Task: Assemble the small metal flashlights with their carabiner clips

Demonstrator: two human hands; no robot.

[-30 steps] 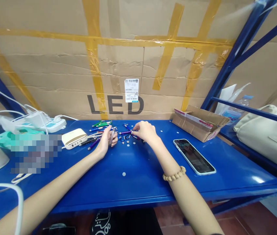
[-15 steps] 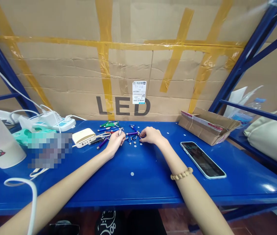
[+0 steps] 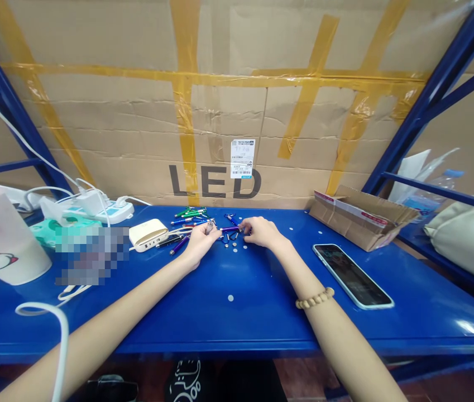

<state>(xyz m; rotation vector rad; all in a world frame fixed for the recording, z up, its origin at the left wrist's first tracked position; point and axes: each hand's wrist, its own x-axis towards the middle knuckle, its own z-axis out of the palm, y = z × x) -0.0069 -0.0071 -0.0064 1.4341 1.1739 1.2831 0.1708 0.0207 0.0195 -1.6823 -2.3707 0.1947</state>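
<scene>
My left hand [image 3: 200,243] is raised over the blue steel bench top [image 3: 237,329], its fingertips pinching a small silver metal piece [image 3: 209,226]. My right hand [image 3: 261,233] grips the end of a slim purple stylus pen [image 3: 229,229], which points toward the left hand. Several coloured pens [image 3: 188,216] in green, blue and purple lie in a loose heap behind the hands. Small silver discs [image 3: 234,245] and tiny metal parts are scattered around my fingers. A wooden bead bracelet [image 3: 314,298] circles my right wrist.
A cream power bank [image 3: 148,234] with a cable lies left of the pens. Further left are a power strip [image 3: 105,211], a printed cup [image 3: 4,240] and a pixelated patch. A smartphone [image 3: 353,276] and an open cardboard box [image 3: 362,219] lie right.
My hands have come closer together, and the left hand now sits nearer the purple pen. The whole scene has shifted slightly right and up in view as my head moved.
</scene>
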